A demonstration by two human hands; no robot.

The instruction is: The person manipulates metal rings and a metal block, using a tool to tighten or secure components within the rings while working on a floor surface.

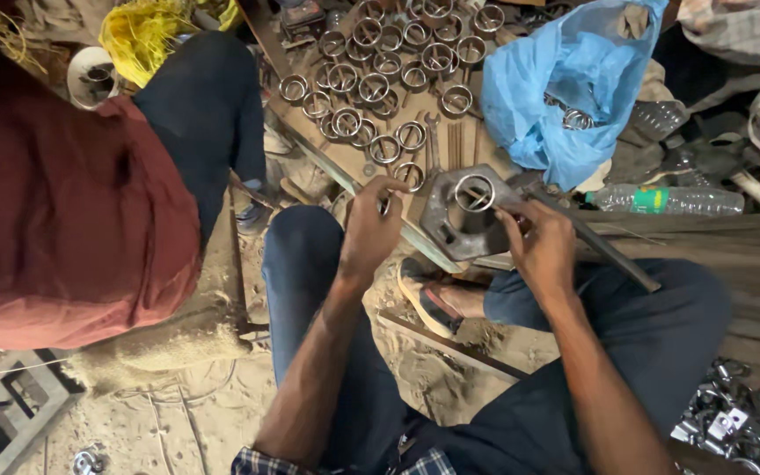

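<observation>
A heavy grey metal plate [450,224] lies in front of my knees with a metal ring [474,193] seated on top of it. My right hand [540,244] rests at the plate's right edge, fingers curled against it and the dark metal bar [604,248] running off to the right. My left hand [371,224] hovers just left of the plate, fingertips pinched on a small metal ring. Several more rings [380,62] stand on a board beyond.
A person in a red shirt [63,211] and dark trousers sits close at my left. A blue plastic bag [565,88] holding rings lies at the upper right, beside a plastic bottle [670,200]. Shiny metal parts [736,422] pile up at the lower right. Sandy floor below.
</observation>
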